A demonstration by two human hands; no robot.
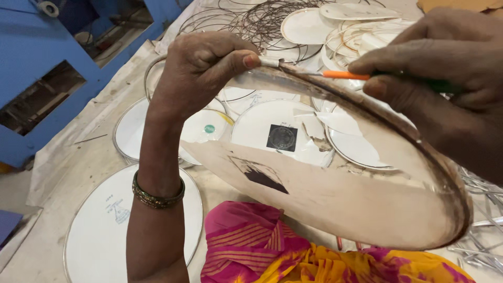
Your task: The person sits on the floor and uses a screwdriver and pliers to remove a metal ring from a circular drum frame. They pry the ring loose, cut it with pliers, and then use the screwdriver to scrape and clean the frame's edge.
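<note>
- My left hand (201,71) pinches the top rim of a worn drumhead (335,194), thumb and fingers closed on the hoop near the upper middle of the frame.
- My right hand (440,57), at the upper right, is closed around a cutting tool with an orange tip and green handle (343,75), its thin point laid against the rim just beside my left thumb.
- The drumhead is tilted up across the centre and right of the frame; its film is stained tan with a dark patch, its hoop dark and rusty.
- By my judgement the film is partly freed: along the upper edge it gapes and shows ragged torn bits, while the lower right arc looks attached to the hoop.
- Cleaner white drumheads with bright metal hoops (133,220) lie flat on the cloth-covered table (63,173), lower left and centre.
- A tangle of bare thin wire hoops (251,21) sits at the top; loose metal strips (482,230) lie at the right edge.
</note>
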